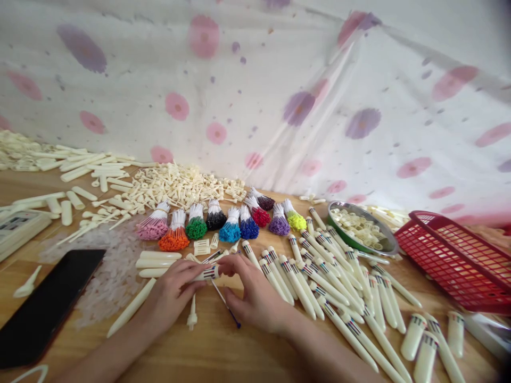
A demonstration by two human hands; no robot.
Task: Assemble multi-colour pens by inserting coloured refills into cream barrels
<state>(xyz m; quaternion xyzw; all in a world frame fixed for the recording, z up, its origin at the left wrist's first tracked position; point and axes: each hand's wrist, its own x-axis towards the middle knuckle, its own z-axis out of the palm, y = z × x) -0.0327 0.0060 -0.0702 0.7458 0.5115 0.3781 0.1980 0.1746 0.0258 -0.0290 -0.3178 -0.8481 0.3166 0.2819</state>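
A short cream multicolor pen top [208, 273] with dark coloured strips in its slots lies between my two hands, near the table's front. My left hand [171, 290] is closed round its left end. The bent fingers of my right hand [253, 292] grip its right end, the thumb lower and apart. Below them a thin white refill with a dark blue tip [237, 323] slants down; whether a finger touches it I cannot tell. A cream pointed pen part [192, 319] rests on the table under my left hand. Bundles of refills, such as the orange bundle [174, 236], stand just beyond.
Many assembled multicolor pens [297, 287] lie at right, by a metal bowl [359, 226] of cream parts and a red basket [455, 260]. A black phone [48, 308] is at left. Loose cream parts [175, 183] are heaped at the back before a flowered curtain [247, 80].
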